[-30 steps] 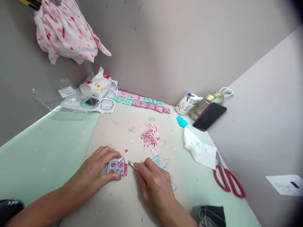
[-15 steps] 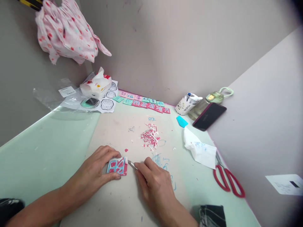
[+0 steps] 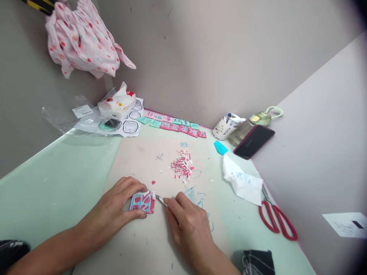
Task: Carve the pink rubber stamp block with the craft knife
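Note:
My left hand [image 3: 122, 204] pins a small pink-and-white rubber block [image 3: 142, 202] to the board, thumb along its near edge and fingers at its far side. Blue lines form a character on its cut face. In my right hand [image 3: 187, 223] is a slim metal carving knife [image 3: 162, 200], pinched like a pen. Its tip meets the block's upper right corner, where a pale sliver [image 3: 153, 195] sticks up. Beyond both hands lies a heap of pink and white shavings [image 3: 182, 167] on the beige board [image 3: 137, 244].
Several carved character tiles [image 3: 174, 121] stand in rows along the back edge. A tissue pack [image 3: 117, 104] sits back left. Toward the right are a pen cup [image 3: 226, 126], a bottle [image 3: 260, 119], a phone [image 3: 254, 142], a crumpled tissue [image 3: 242, 179] and red-handled scissors [image 3: 276, 217].
The whole view has shifted very slightly. Both hands keep their hold, and the knife tip stays at the same corner of the block.

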The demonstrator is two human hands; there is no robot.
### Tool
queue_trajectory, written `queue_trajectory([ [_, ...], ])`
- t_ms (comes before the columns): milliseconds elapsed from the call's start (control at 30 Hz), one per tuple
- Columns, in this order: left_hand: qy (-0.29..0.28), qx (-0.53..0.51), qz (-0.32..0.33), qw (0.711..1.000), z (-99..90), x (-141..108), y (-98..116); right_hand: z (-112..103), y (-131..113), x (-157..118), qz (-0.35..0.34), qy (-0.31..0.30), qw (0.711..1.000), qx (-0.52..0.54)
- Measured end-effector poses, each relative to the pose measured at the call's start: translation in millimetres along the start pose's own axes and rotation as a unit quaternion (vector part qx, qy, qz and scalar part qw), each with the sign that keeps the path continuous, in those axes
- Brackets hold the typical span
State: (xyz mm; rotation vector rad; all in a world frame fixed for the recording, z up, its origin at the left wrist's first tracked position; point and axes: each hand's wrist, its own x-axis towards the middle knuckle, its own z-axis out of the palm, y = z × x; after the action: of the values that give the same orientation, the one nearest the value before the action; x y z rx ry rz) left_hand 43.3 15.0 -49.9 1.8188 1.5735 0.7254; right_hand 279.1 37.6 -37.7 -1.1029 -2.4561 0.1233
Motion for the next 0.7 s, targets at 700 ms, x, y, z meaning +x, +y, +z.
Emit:
queue_trajectory([
  [700, 0.016, 0.011, 0.021, 1.000, 3.1, -0.9, -2.9, 1.9, -0.6, 2.7, 0.008, -0.006, 1.000, 0.003],
])
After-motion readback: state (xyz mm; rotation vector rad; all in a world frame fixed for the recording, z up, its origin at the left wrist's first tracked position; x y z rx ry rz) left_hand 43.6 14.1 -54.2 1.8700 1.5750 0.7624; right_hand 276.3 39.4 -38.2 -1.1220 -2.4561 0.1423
